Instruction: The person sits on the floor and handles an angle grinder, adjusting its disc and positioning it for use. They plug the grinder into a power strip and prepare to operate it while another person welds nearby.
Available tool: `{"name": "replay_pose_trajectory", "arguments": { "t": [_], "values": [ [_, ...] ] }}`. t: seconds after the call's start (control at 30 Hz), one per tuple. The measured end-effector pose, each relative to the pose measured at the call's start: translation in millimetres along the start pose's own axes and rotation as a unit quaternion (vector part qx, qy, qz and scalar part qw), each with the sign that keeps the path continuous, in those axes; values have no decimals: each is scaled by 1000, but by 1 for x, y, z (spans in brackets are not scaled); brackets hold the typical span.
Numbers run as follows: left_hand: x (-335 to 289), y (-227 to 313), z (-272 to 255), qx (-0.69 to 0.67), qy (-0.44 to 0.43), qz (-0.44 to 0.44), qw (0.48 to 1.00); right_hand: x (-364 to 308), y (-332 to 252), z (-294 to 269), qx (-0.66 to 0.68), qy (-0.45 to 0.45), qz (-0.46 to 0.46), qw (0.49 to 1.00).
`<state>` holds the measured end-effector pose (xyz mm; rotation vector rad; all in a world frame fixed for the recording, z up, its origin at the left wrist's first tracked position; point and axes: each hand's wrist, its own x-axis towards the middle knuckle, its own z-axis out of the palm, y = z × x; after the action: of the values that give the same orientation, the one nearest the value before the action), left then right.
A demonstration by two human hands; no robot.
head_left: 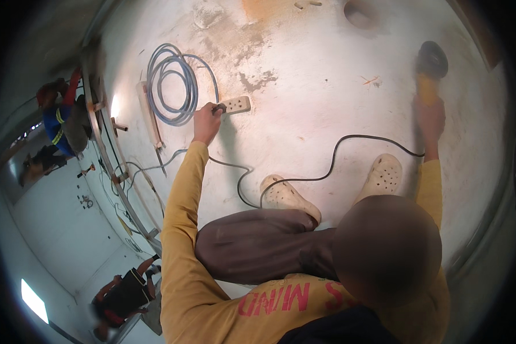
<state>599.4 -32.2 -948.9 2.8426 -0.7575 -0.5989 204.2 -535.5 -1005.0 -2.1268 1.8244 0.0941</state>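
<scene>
My left hand (pixel 205 123) pinches a black plug (pixel 219 108) at the left end of a cream power strip (pixel 238 104) on the floor. Whether its pins are in a socket is hidden by my fingers. Out to the right, my right hand (pixel 432 120) is wrapped round the yellow body of a power tool (pixel 427 86) with a round black head, probably an angle grinder; the picture is blurred there. A black cord (pixel 333 163) winds from beside the tool past my feet to the left. A coiled blue-grey cable (pixel 194 94) lies beside the strip.
Cream clogs (pixel 385 175) are on my feet, close to the cord. Left of the coil lies a narrow wooden piece (pixel 149 114). Beyond a metal frame (pixel 106 143), several people work on the left. A round hole or dark patch (pixel 360 12) shows at the far edge.
</scene>
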Motion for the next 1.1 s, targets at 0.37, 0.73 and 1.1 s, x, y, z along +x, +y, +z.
{"name": "replay_pose_trajectory", "arguments": {
  "t": [0.37, 0.73, 1.1],
  "values": [
    [12, 8, -35, 69, -48, -41, 996, 4, 6, 0, 29, -21, -18, 999],
    [-51, 288, 61, -472, -279, 25, 836, -43, -30, -40, 305, -268, -165, 899],
    [-45, 346, 85, -878, -101, -37, 467, -117, -129, -83, 271, -247, -461, 808]
  ]
}}
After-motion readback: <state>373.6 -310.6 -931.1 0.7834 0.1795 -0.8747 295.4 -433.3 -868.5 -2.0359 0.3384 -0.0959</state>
